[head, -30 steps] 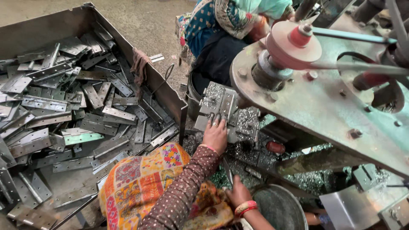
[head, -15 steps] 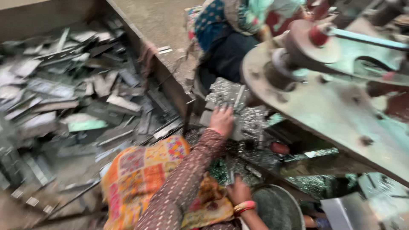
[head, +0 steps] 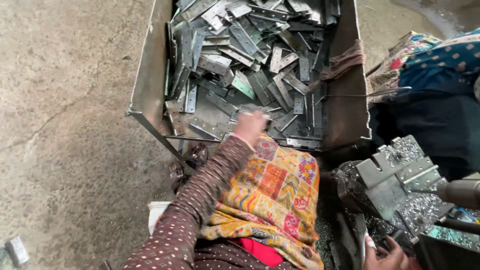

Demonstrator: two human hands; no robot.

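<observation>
My left hand (head: 250,128) reaches into a rusty metal bin (head: 149,75) filled with several flat grey metal plates (head: 240,45). Its fingers curl over one pale plate (head: 255,112) near the bin's front edge; the hand is blurred. My sleeve is brown with dots, and a patchwork cloth (head: 272,192) covers my lap. My right hand (head: 386,256) shows only partly at the bottom edge, beside a dark machine part. A stepped metal fixture (head: 395,175) covered in shavings sits just above it.
Another person in blue patterned clothes (head: 440,65) sits at the right behind the machine. A brown rag (head: 345,62) hangs over the bin's right wall. Bare concrete floor (head: 65,125) stretches to the left. Metal shavings (head: 425,207) litter the machine.
The view has swung left from the machine to the bin. My left hand left the fixture and moved into the bin onto a plate. My right hand stays low by the machine.
</observation>
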